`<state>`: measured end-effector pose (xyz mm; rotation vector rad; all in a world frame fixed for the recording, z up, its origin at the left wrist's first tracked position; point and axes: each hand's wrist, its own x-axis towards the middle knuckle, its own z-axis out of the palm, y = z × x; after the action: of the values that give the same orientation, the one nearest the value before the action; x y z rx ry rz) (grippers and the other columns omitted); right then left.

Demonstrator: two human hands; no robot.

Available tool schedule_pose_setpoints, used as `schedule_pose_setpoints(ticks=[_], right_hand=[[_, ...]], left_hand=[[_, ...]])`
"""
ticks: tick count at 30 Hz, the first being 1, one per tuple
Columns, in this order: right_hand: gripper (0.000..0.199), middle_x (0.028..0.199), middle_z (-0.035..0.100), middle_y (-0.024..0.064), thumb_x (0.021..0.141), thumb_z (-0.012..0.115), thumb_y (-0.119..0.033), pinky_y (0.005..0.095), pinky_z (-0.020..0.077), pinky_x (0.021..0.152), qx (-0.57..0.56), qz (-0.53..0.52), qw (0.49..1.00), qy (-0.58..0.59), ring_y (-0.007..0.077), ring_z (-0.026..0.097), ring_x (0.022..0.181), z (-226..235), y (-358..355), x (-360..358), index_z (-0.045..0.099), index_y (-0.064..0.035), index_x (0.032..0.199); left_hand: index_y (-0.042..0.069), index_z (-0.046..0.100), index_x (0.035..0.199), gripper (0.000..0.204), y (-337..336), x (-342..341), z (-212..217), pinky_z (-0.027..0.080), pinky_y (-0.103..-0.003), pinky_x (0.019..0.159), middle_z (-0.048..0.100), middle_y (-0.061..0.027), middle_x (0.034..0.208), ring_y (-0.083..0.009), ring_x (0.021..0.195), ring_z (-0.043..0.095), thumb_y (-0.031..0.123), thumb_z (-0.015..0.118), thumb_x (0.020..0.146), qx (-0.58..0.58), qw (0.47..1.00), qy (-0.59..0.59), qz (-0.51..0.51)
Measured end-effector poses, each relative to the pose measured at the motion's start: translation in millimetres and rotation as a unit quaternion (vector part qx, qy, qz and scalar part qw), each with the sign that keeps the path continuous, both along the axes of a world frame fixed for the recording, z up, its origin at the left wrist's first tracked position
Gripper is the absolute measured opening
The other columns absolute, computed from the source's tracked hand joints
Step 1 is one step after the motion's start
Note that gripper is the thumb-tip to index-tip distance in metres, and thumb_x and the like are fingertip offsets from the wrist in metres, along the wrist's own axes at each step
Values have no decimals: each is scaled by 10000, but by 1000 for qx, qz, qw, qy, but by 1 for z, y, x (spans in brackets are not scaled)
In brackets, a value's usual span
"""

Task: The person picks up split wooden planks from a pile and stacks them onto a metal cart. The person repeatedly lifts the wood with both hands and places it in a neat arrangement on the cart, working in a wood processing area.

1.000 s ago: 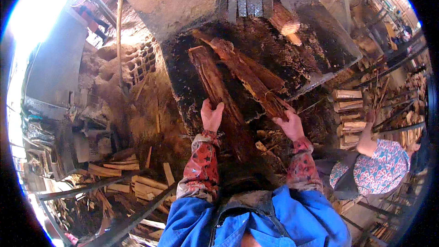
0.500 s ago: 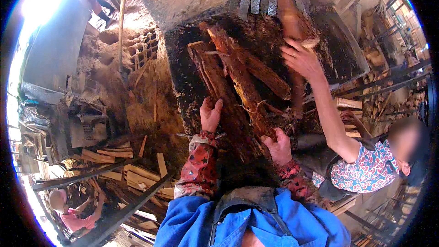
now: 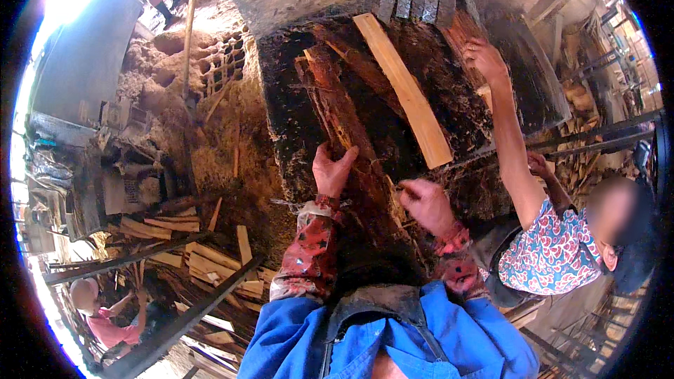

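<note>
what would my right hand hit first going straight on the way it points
Probably the rough reddish-brown slab, up and left of your right hand; depth is unclear, so they may be touching.

bark slabs (image 3: pixel 338 102) | rough, reddish-brown | overlapping lengthwise, far ends angled left | over dark surface (image 3: pixel 283 98)

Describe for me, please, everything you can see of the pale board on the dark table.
The pale board is long and narrow, yellowish tan, apparently bare sawn wood. It appears to lie slantwise on the dark table, its near end toward the right. No hand touches it; whether it meets the dark wood piece on its left is unclear.
</note>
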<state>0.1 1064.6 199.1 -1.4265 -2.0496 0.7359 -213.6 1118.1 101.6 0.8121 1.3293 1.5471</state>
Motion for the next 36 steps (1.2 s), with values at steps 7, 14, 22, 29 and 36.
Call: schedule_pose_setpoints(ticks=[7, 14, 22, 29, 36], right_hand=[[639, 1193, 528, 213, 683, 791, -268, 472, 409, 936, 155, -132, 972, -119, 399, 471, 1117, -36, 125, 19, 503, -20, 1197], [912, 1219, 470, 234, 638, 763, -256, 492, 402, 958, -1, -147, 942, -301, 413, 450, 1150, -59, 138, 5, 314, -62, 1407], [981, 1324, 331, 337, 665, 736, -261, 511, 374, 1003, -56, -136, 945, -291, 496, 368, 1218, -91, 93, -1, 191, -8, 1441], [867, 1199, 439, 294, 647, 738, -226, 498, 430, 923, -42, -123, 973, -192, 458, 469, 1084, -55, 19, -24, 324, 23, 1367], [790, 1220, 451, 249, 649, 757, -234, 472, 415, 953, 18, -143, 985, -90, 414, 446, 1138, -45, -3, -21, 418, 32, 1311]], left_hand=[[-33, 602, 977, 446, 13, 2, -26, 524, -353, 740, 692, -140, 909, -207, 820, 666, 257, 807, 708, 31, 994, 98, 31], [-26, 578, 1045, 594, 4, -7, -20, 523, -387, 747, 684, -171, 916, -294, 860, 673, 376, 804, 671, -61, 983, 166, 47], [-25, 580, 1033, 568, 4, 0, -12, 514, -406, 760, 677, -182, 911, -320, 879, 662, 371, 787, 682, -68, 977, 194, 57], [-38, 582, 1034, 449, 8, -6, -43, 519, -326, 760, 694, -125, 938, -190, 840, 663, 194, 789, 710, -9, 991, 120, 64], [-46, 575, 1052, 473, 7, 0, -7, 519, -336, 766, 695, -121, 959, -197, 857, 665, 212, 785, 715, -41, 988, 148, 20]])
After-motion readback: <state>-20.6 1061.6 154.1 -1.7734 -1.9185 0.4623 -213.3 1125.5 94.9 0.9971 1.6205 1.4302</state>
